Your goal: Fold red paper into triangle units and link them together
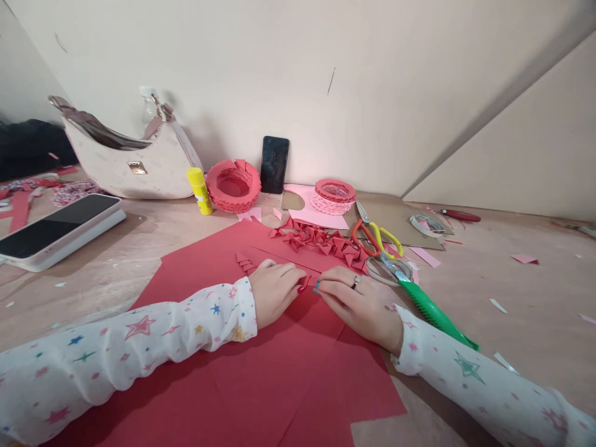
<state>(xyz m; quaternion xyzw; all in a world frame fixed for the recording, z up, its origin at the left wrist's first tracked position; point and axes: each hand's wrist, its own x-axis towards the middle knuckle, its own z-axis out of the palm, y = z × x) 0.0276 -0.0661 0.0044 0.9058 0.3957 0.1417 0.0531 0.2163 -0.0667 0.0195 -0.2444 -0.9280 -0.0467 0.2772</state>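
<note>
Head view: both hands low over red paper sheets [274, 372] that overlap on the counter [535, 298]. Left hand [274, 293] narrow, thumb and fingertips pinched on a small curled red strip [306, 282], which lies between the two hands. Right hand [361, 304], ring on one finger, has its fingertips drawn close together just beside the strip; cannot tell whether it grips anything. Short row of folded red paper [244, 262] beyond the left hand; loose heap of red triangular folds [321, 241] beyond both. Right of the heap, scissors with red and yellow handles [364, 213], then a green-handled cutter [433, 313] near the right wrist. Farther back, toward the wall: yellow glue stick [200, 194] upright, red paper ring [235, 203] beside it, dark phone [274, 164] leaning upright, and a pink-and-red paper ring [333, 203]. Pale handbag [135, 171] stands at far left, behind a white-cased device [65, 226] lying flat.
</note>
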